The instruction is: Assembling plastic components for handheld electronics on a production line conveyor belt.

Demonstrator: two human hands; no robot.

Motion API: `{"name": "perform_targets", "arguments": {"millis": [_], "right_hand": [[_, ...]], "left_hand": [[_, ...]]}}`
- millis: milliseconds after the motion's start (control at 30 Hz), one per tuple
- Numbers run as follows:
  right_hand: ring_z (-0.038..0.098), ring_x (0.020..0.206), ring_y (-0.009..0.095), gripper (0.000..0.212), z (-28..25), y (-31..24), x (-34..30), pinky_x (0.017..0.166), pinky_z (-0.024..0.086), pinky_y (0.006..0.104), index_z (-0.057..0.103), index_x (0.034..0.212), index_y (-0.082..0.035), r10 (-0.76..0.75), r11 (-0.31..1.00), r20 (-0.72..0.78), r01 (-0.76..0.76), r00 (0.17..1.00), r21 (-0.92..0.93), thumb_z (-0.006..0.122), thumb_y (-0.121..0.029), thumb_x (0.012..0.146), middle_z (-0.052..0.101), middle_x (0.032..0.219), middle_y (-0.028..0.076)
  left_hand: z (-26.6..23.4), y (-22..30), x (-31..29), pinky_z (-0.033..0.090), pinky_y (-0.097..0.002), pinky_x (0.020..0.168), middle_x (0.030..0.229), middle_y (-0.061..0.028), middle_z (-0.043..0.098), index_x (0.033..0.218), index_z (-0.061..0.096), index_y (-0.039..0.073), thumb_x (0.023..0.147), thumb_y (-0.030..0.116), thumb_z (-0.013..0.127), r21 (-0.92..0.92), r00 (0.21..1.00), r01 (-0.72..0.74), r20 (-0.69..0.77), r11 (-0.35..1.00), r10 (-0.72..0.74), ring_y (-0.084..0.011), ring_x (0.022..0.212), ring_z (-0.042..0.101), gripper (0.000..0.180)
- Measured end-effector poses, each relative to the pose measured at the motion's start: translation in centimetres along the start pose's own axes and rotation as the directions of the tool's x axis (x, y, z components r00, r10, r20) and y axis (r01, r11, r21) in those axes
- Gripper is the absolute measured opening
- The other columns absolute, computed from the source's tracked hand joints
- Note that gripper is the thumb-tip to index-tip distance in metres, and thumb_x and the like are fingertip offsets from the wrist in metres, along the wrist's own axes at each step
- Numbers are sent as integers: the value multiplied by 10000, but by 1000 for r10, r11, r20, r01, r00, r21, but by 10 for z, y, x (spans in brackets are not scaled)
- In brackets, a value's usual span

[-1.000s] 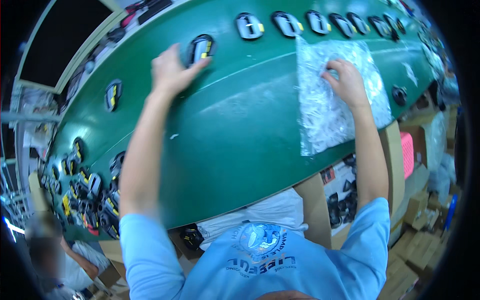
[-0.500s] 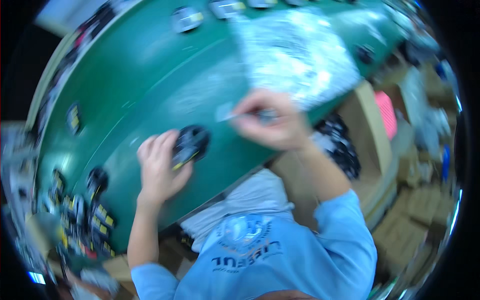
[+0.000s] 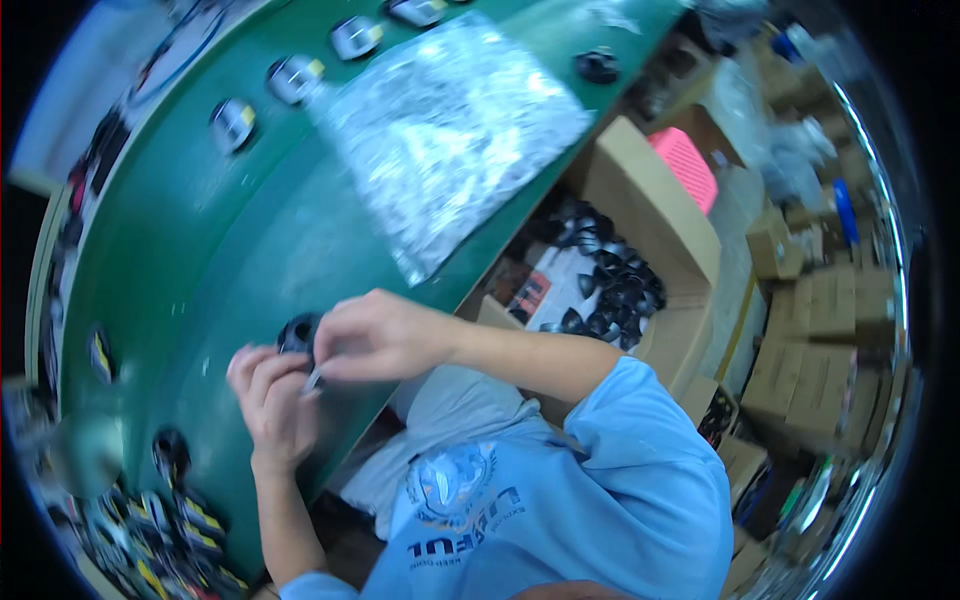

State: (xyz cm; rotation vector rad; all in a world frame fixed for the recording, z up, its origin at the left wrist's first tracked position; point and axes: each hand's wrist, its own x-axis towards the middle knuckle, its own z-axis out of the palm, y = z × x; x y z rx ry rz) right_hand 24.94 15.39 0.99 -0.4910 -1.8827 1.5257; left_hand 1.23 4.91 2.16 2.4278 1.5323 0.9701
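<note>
My left hand (image 3: 272, 400) holds a small round black part (image 3: 296, 332) at the near edge of the green conveyor belt (image 3: 200, 270). Over it my right hand (image 3: 372, 338) pinches a small thin clear piece (image 3: 313, 379), perhaps a little bag, against the part and the left fingers. Both hands touch each other just above the belt edge, in front of my light blue shirt. A stack of shiny clear plastic bags (image 3: 450, 130) lies on the belt farther away to the right.
Several black and yellow parts (image 3: 233, 122) ride along the belt's far side, and more are heaped at the lower left (image 3: 160, 520). An open cardboard box of black parts (image 3: 610, 280) stands under the belt at right, beside a pink basket (image 3: 685, 165) and stacked cartons (image 3: 820, 340).
Both hands have come back from the far side of the belt to its near edge. The left hand brought a black part along; the right hand left the bag stack and joined it.
</note>
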Motion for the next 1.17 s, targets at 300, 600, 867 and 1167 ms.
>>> {"name": "perform_targets", "arguments": {"millis": [300,600,867,1167], "right_hand": [[673,840,236,116,-3,0,0,750,515,387,796,1001,-45,142,976,-285,-182,948,-118,847,-105,917,768,972,83],[658,860,304,88,17,0,10,770,509,408,761,960,-40,-145,835,-121,56,982,-547,813,-60,893,721,920,93],[643,839,270,230,14,-11,2,726,544,397,791,1088,-57,-243,692,18,187,970,-697,850,-100,869,714,959,68],[707,904,222,549,-12,-35,-36,665,620,370,747,1340,-57,-7,539,182,157,983,-827,853,-170,814,679,963,38]], "left_hand": [[10,-8,-2,460,-513,1113,1452,-196,632,1491,593,30,820,358,948,39,963,268,23,963,-269,-411,1310,582,827],[22,4,-15,466,-524,1095,1347,-156,691,1462,673,104,866,343,912,106,961,270,-94,957,-260,-371,1177,625,685],[24,6,-15,514,-559,1068,1338,-153,704,1379,747,162,854,335,906,191,968,237,-124,953,-216,-380,1149,652,576],[22,6,2,555,-482,1022,1307,-174,736,1285,770,88,780,232,922,197,985,172,-32,965,-169,-375,1121,704,547]]}}
